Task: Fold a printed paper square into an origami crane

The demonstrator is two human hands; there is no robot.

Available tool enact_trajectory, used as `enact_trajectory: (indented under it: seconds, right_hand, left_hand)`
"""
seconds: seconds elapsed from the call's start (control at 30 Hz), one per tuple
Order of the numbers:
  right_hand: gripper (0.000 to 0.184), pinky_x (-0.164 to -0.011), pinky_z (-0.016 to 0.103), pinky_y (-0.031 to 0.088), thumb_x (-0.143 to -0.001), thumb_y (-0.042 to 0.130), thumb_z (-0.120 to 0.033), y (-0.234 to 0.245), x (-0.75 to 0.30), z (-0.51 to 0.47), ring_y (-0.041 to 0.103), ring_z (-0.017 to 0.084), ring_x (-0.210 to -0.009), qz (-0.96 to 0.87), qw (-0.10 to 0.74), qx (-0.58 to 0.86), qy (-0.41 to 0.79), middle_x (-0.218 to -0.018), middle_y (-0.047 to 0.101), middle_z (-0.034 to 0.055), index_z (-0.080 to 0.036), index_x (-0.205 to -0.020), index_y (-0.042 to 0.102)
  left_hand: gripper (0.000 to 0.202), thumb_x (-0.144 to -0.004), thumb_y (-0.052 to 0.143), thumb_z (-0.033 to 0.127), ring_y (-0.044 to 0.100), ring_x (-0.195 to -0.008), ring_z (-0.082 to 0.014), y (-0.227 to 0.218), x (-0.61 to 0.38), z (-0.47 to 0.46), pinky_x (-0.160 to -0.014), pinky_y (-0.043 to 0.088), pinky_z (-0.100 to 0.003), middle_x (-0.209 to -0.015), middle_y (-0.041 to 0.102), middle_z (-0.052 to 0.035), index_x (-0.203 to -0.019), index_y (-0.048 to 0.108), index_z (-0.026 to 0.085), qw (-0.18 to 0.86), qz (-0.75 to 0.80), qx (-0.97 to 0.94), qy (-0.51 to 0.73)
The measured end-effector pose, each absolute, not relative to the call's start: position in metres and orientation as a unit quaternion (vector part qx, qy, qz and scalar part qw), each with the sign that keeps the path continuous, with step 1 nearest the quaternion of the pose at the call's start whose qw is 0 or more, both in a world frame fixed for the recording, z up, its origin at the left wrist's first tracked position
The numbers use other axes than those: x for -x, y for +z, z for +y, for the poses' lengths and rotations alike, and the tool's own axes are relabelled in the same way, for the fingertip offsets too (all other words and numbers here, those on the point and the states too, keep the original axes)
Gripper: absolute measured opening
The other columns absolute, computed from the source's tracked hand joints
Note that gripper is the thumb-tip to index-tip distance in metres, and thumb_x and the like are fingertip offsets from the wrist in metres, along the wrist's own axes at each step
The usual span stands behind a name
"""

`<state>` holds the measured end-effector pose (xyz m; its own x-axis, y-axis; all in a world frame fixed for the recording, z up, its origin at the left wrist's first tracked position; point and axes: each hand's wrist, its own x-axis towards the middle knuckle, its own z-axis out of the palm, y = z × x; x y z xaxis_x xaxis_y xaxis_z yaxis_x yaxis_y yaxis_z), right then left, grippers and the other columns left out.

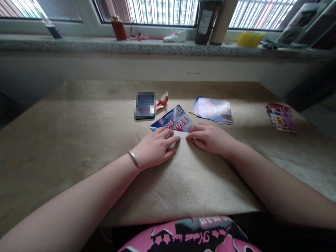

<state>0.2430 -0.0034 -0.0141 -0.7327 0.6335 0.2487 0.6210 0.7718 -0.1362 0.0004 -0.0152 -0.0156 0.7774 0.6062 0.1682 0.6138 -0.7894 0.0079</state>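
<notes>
A blue printed flyer [173,120] lies on the tan felt-covered table [78,133], its near edge folded up so the white back shows. My left hand [154,148], with a silver bracelet on the wrist, presses curled fingers on the fold's left part. My right hand [210,138] pinches the fold's right end with fingers closed on the paper.
A dark phone [144,105] lies just beyond the flyer, with a small red-and-white folded paper piece [162,100] beside it. A stack of flyers [214,110] sits to the right, more leaflets [280,117] at far right. The windowsill [147,45] holds cups and containers.
</notes>
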Motion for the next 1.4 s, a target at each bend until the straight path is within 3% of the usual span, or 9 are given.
enact_trajectory:
  seconds: [0.2, 0.7, 1.4]
  right_hand:
    - [0.025, -0.081, 0.033, 0.047, -0.085, 0.049, -0.017, -0.02, -0.232, -0.004, 0.057, 0.019, -0.09, -0.934, 0.154, 0.321, 0.027, -0.098, 0.065, 0.0088, -0.018, -0.1, 0.068]
    - [0.024, -0.077, 0.032, 0.046, -0.085, 0.045, -0.016, -0.018, -0.228, 0.0, 0.055, 0.02, -0.087, -0.941, 0.144, 0.308, 0.01, -0.091, 0.064, 0.0089, -0.017, -0.092, 0.068]
    - [0.025, -0.071, 0.029, 0.044, -0.083, 0.048, -0.015, -0.017, -0.228, -0.002, 0.057, 0.018, -0.085, -0.935, 0.137, 0.327, -0.007, -0.095, 0.066, 0.0065, -0.02, -0.095, 0.069]
  left_hand:
    - [0.038, -0.09, 0.046, 0.034, 0.045, -0.111, -0.0258, -0.016, -0.002, -0.015, -0.099, 0.04, -0.04, -0.117, 0.054, -0.0101, -0.123, 0.054, 0.018, 0.025, -0.316, 0.945, -0.084]
    - [0.037, -0.091, 0.042, 0.033, 0.042, -0.114, -0.0268, -0.019, -0.009, -0.016, -0.1, 0.038, -0.042, -0.119, 0.053, -0.0098, -0.124, 0.052, 0.019, 0.022, -0.339, 0.936, -0.094]
    - [0.024, -0.088, 0.051, 0.029, 0.05, -0.107, -0.0244, -0.008, 0.0, -0.013, -0.092, 0.046, -0.039, -0.109, 0.055, -0.0106, -0.108, 0.059, 0.016, -0.002, -0.331, 0.941, -0.065]
